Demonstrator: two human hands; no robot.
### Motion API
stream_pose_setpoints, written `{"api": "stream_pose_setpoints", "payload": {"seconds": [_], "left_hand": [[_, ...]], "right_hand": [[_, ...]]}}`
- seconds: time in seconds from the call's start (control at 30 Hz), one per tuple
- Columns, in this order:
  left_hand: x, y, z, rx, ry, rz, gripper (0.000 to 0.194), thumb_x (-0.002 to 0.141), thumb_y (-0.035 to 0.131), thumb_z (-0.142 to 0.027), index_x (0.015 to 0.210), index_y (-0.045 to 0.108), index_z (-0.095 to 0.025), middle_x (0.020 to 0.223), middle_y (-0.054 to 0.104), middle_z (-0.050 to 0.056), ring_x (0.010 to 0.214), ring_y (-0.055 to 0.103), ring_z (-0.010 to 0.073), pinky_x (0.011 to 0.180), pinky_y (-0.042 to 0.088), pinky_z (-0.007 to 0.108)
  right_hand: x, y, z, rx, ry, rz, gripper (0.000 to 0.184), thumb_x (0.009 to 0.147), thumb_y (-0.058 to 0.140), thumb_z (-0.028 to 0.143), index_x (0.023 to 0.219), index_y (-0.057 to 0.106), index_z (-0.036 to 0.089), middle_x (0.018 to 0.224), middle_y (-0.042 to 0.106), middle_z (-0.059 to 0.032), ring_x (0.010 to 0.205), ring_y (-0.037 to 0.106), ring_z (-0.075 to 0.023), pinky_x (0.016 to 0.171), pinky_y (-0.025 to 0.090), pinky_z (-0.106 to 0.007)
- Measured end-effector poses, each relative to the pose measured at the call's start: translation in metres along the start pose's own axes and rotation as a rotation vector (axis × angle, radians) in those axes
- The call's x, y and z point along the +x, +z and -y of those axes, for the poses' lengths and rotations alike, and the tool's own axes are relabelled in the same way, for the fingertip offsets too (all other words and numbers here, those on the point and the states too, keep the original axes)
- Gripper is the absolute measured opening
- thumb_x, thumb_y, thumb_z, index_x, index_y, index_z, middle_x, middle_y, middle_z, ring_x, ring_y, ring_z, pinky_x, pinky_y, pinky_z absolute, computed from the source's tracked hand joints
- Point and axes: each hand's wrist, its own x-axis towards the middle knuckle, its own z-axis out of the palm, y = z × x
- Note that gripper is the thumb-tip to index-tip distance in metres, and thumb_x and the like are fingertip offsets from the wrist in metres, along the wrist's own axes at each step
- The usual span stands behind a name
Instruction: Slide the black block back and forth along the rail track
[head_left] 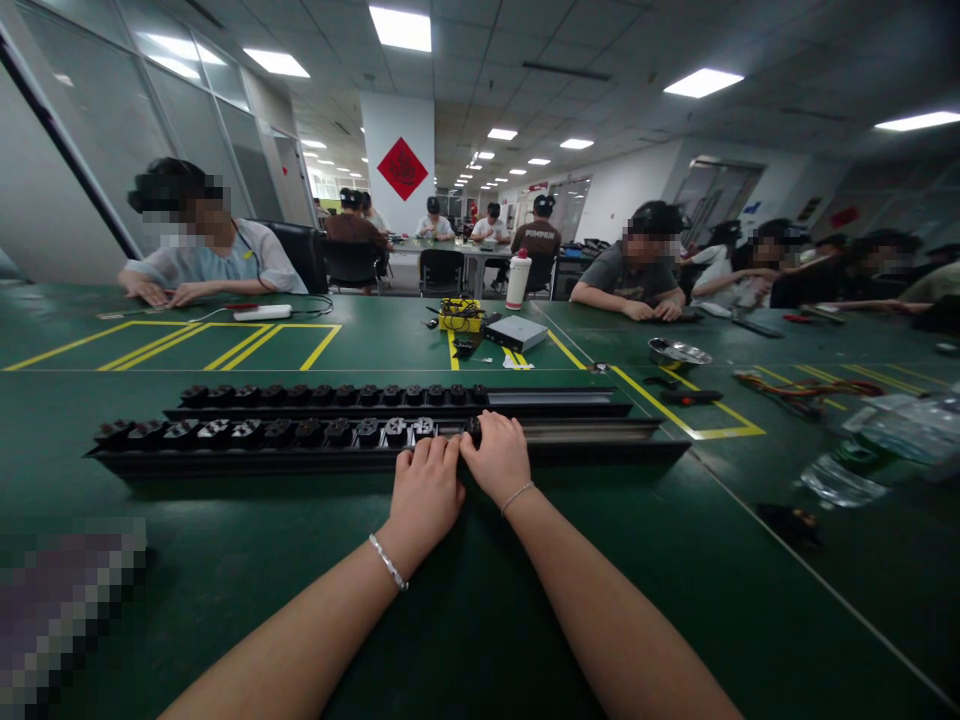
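Note:
Two long black channel rails (592, 457) lie side by side across the green table. Rows of socket modules (279, 433) fill much of each rail from the left, mostly black with a few lighter ones. My left hand (427, 485) is closed over the front rail's near edge, its fingertips by the last seated modules. Against it, my right hand (499, 455) pinches a black socket module (474, 430) at the same rail, partly hidden by the fingers. To the right of my hands, the front rail's channel holds no modules. The back rail (559, 398) lies just beyond, untouched.
Beyond the rails are a yellow box with cables (460, 314), a grey box (516, 332) and a white bottle (517, 278). To the right lie a metal bowl (679, 352), colored wires (806, 388) and a clear plastic bottle (874, 455). Several people sit around.

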Motion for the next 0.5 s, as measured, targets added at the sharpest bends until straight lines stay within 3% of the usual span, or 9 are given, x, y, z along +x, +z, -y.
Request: {"api": "stream_pose_setpoints", "payload": {"seconds": [0.5], "left_hand": [[0.0001, 0.0007, -0.0001, -0.017, -0.015, 0.025, 0.053, 0.079, 0.053, -0.023, 0.131, 0.042, -0.022, 0.118, 0.055, 0.008, 0.109, 0.045, 0.0249, 0.087, 0.035, 0.040]], "right_hand": [[0.0009, 0.0025, -0.0029, 0.004, -0.036, -0.043, 0.038, 0.080, 0.047, 0.028, 0.108, 0.063, 0.007, 0.118, 0.063, -0.0162, 0.115, 0.052, -0.0249, 0.103, 0.033, -0.039]]}}
